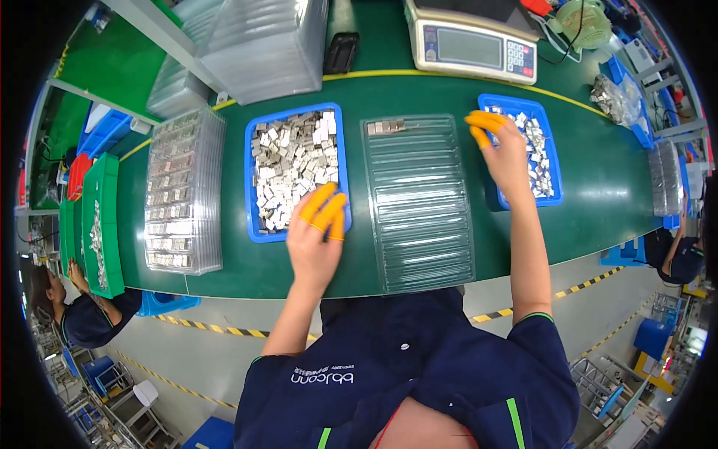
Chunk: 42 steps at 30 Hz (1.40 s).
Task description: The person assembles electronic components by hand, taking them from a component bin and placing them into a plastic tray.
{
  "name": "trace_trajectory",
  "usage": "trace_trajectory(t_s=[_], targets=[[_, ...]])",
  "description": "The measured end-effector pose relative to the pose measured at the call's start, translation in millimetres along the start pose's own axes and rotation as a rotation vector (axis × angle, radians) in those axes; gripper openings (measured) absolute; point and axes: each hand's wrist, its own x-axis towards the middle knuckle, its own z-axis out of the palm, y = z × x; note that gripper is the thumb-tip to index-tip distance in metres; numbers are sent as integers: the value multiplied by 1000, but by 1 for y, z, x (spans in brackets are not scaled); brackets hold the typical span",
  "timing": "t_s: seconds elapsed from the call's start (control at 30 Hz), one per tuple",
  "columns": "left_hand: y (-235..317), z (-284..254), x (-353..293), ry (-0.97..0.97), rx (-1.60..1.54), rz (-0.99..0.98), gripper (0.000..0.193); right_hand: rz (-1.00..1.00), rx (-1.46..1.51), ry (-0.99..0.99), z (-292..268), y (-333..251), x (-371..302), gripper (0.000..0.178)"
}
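My left hand (315,243), with yellow finger covers, reaches over the near right corner of a blue tray (250,179) heaped with small metal connector shells (288,153). Its fingers are spread, and nothing shows between them. At the left rim of another blue tray (554,161), my right hand (505,153) has its covered thumb and fingertips drawn close together in a pinch; anything between them is too small to make out. That tray holds small white-and-metal pieces (537,142). Between my hands lies a clear ribbed plastic tray (419,206), with a few metal connectors (386,127) in its far left slot.
Filled clear trays (183,194) are stacked at left, beside green bins (101,224). Clear trays (262,49) and a weighing scale (475,45) stand at the back. A bagged bundle of parts (615,101) sits far right. Co-workers are at left (93,310) and right (680,251).
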Motion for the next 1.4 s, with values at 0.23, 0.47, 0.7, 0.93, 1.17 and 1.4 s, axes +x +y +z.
trace_trajectory(t_s=[0.23, 0.47, 0.7, 0.93, 1.17, 1.4], targets=[[-34, -7, 70, -95, 143, -141, 33, 389, 39, 30, -38, 80, -26, 22], [-49, 27, 62, -2, 172, 23, 27, 216, -52, 8, -38, 94, -46, 38], [-38, 18, 58, -85, 139, -55, 25, 429, 8, -39, -29, 77, -50, 31], [-55, 21, 62, 20, 108, -12, 20, 460, -114, 85, -27, 69, -35, 26], [-54, 24, 63, -8, 138, 3, 17, 526, 70, 208, -23, 64, -35, 21], [-57, 18, 61, 32, -376, -391, 18, 463, -87, 170, -29, 59, -35, 25]])
